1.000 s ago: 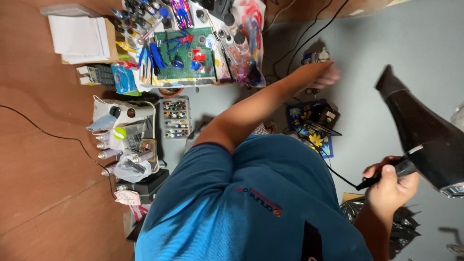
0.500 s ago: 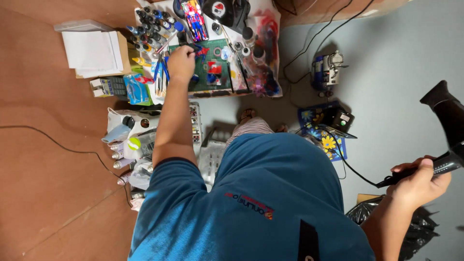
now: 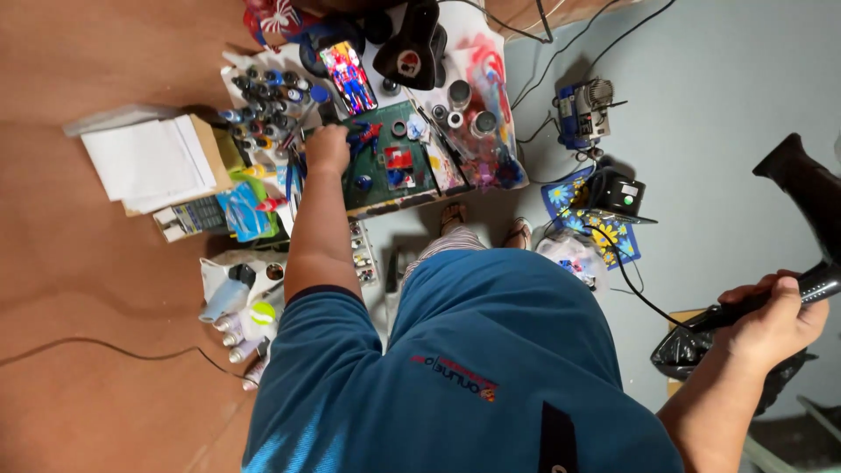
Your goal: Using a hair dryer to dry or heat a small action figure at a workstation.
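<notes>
My left hand (image 3: 328, 147) reaches forward to the left edge of a green cutting mat (image 3: 377, 188). Its fingers are curled down beside several blue-handled tools (image 3: 293, 175), and I cannot tell whether it holds anything. Small red and blue figure parts (image 3: 396, 162) lie on the mat just right of that hand. My right hand (image 3: 773, 320) is out to the right, shut on the handle of a black hair dryer (image 3: 802, 188) with its cord trailing left.
A phone (image 3: 349, 75) showing a red and blue figure lies behind the mat beside several small paint bottles (image 3: 263, 88). A box with white paper (image 3: 149, 158) sits at left. A small compressor (image 3: 583, 109), a black device (image 3: 620, 193) on flowered cloth and a black bag (image 3: 701, 346) are at right.
My left arm has swung from the right of the worktable over to the mat's left edge. The view has shifted, and the hair dryer stays in my right hand.
</notes>
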